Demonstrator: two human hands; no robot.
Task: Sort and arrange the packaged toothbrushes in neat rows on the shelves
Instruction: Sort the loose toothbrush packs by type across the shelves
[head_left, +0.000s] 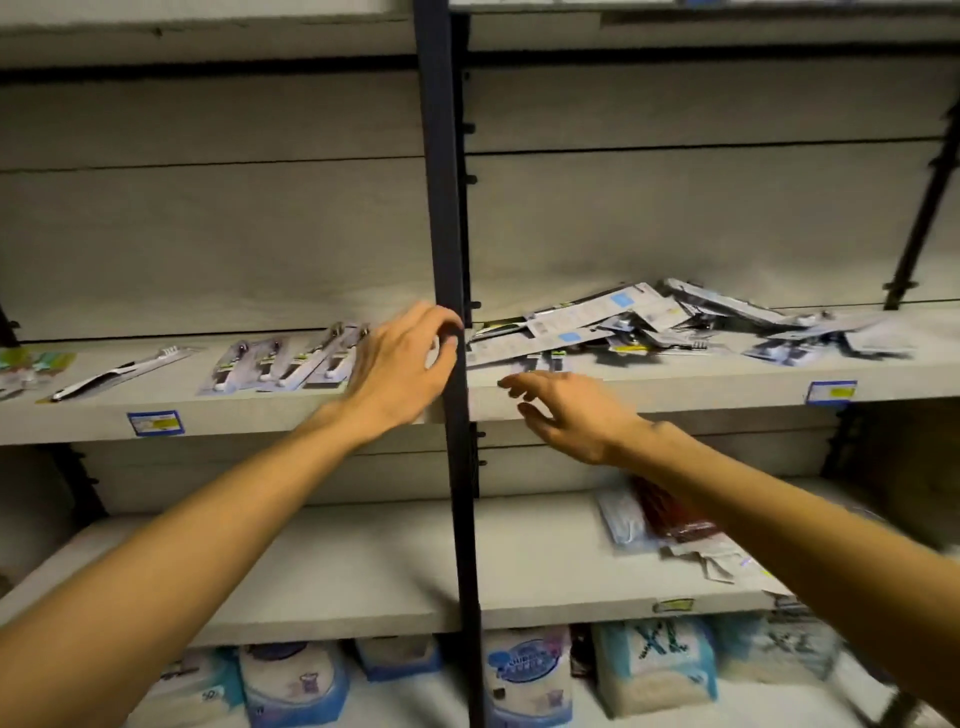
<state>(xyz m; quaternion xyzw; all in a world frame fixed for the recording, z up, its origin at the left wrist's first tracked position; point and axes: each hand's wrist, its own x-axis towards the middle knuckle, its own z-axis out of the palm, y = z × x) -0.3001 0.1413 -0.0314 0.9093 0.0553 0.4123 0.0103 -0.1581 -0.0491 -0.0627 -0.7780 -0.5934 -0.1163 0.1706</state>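
On the left half of the middle shelf (208, 415), a row of packaged toothbrushes (283, 361) lies side by side, with one single pack (119, 371) farther left. A loose, jumbled heap of toothbrush packs (649, 322) covers the right half of that shelf. My left hand (400, 371) hovers over the right end of the neat row, fingers spread and curled near the black upright post, holding nothing. My right hand (566, 410) reaches in front of the shelf edge below the heap, fingers apart and empty.
A black vertical post (449, 260) splits the shelving between my hands. Green-tinted packs (31, 366) lie at the far left. The lower shelf holds assorted packets (670, 525) at right. Bagged goods (654, 665) sit at the bottom. Blue price tags (155, 422) mark the shelf edges.
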